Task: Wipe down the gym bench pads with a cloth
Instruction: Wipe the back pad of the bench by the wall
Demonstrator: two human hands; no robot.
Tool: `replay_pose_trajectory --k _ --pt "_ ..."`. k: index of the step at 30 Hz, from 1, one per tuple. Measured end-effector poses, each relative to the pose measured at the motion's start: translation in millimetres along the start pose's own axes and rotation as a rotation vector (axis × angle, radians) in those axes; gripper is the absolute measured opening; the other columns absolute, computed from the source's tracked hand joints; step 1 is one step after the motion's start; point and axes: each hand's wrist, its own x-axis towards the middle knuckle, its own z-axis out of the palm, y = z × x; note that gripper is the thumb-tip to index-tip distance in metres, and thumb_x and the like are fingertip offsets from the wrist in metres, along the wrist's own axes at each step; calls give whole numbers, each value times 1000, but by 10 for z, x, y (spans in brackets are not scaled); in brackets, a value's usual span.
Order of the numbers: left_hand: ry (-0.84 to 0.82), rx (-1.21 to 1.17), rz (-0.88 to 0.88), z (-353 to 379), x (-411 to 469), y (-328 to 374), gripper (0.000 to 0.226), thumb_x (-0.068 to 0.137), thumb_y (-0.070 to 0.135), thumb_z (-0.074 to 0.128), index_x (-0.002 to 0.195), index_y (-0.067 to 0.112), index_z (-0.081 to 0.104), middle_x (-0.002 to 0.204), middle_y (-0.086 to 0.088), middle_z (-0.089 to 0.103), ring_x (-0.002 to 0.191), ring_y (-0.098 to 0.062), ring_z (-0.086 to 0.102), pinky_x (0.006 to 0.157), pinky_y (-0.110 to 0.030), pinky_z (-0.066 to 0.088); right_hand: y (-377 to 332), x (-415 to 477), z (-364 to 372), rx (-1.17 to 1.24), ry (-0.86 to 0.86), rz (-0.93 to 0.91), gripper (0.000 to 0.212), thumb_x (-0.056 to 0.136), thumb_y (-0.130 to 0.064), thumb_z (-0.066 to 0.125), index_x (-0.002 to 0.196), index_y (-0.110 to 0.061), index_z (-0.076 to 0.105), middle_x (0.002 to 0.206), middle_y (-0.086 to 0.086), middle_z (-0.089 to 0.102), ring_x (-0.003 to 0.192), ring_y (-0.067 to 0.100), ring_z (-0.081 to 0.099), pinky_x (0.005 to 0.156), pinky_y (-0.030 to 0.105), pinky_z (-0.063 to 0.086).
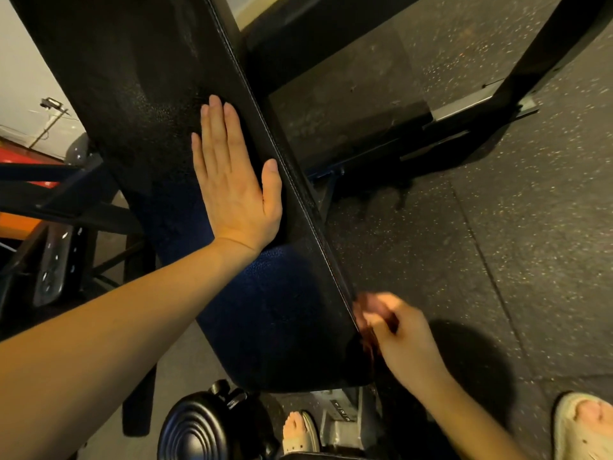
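Observation:
A long black bench pad (139,94) runs from the top left down to the bottom middle, with a stitched seam along its right side. My left hand (232,180) lies flat on the pad's top, fingers straight and pointing up the pad. My right hand (398,340) is at the pad's lower right edge, fingers curled round a dark reddish cloth (366,327) pressed against the pad's side. The cloth is blurred and mostly hidden by my fingers.
Speckled rubber floor (497,244) spreads to the right. A black steel frame (517,81) crosses the top right. A round black end cap (195,429) sits below the pad. My sandalled feet (583,423) stand at the bottom. Orange and red equipment (20,224) lies at the left.

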Motion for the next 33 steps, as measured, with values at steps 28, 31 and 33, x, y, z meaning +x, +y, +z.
replay_pose_trajectory --k 28,31,33 --pt "-66 -23 -5 -37 23 0 76 101 42 31 158 -8 20 167 -27 17 157 -38 13 127 -57 12 -672 136 -34 92 -14 21 20 103 -15 53 105 -29 67 98 -11 72 90 1 71 87 33 61" --pt "-74 -17 -8 -33 37 4 77 101 42 30 158 -8 21 167 -27 16 157 -38 13 126 -57 12 -853 378 8 69 89 24 15 103 -20 54 100 -27 67 92 -3 71 83 1 70 84 38 61" --pt "-75 -18 -8 -41 37 3 77 100 42 31 158 -8 21 167 -26 16 157 -38 12 126 -57 12 -1252 693 91 121 175 -140 12 102 -22 57 101 -25 68 90 -4 70 84 5 71 82 39 62"
